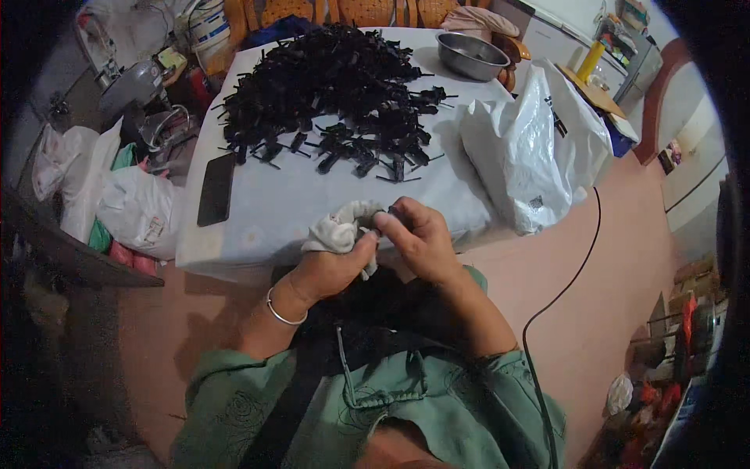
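Close to the table's front edge, my left hand (334, 270) is closed on a bunched white cloth (337, 231). My right hand (426, 244) meets it from the other side, its thumb and forefinger pinched together at the cloth's edge. A small dark piece (391, 210) shows between the fingertips, mostly hidden, so its kind is unclear. Beyond both hands, a large heap of small black plastic parts (328, 82) with thin prongs covers the far half of the table (273, 234). A few parts lie loose along the heap's near side.
A black phone (216, 190) lies at the table's left. On the right, a large white plastic bag (519, 152) stands open, with a metal bowl (473, 56) behind it. A black cable (574, 277) runs down the right side. Stuffed sacks (141, 207) crowd the left.
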{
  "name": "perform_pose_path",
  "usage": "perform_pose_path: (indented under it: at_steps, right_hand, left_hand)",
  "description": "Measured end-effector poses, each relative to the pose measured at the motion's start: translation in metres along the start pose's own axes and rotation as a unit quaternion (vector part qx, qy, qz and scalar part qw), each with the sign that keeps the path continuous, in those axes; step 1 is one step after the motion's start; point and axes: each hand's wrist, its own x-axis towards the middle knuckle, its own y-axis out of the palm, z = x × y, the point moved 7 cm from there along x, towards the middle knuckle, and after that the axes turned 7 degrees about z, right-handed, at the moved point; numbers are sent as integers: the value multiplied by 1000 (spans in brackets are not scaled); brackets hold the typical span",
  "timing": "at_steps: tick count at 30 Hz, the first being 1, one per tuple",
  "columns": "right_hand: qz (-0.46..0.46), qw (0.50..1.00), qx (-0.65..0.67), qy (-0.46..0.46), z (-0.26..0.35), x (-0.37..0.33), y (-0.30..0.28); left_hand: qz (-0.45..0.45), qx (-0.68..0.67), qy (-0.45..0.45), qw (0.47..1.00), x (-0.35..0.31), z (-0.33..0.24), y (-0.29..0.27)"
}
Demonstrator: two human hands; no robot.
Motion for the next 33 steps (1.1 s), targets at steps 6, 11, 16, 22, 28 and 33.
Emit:
perform_pose_path:
  at_steps: [6,11,16,22,28,33]
  right_hand:
    - [58,978,-172,-108,14,-5,16]
    - [18,996,-78,-38,-19,-3,19]
    - [-8,1000,7,10,-53,1,28]
    - [28,999,19,-18,-35,1,12]
    - [81,989,-120,-31,-25,-5,6]
    - [52,993,-31,-104,-29,0,3]
  left_hand:
    - [-90,141,38,985,-4,-2,-7]
    - [-108,335,157,923,0,-18,2]
    - [-105,399,135,901,0,-6,4]
    - [-89,112,22,989,8,13,-18]
    - [-70,19,-58,996,10,37,-23]
    - [24,123,54,991,10,30,-8]
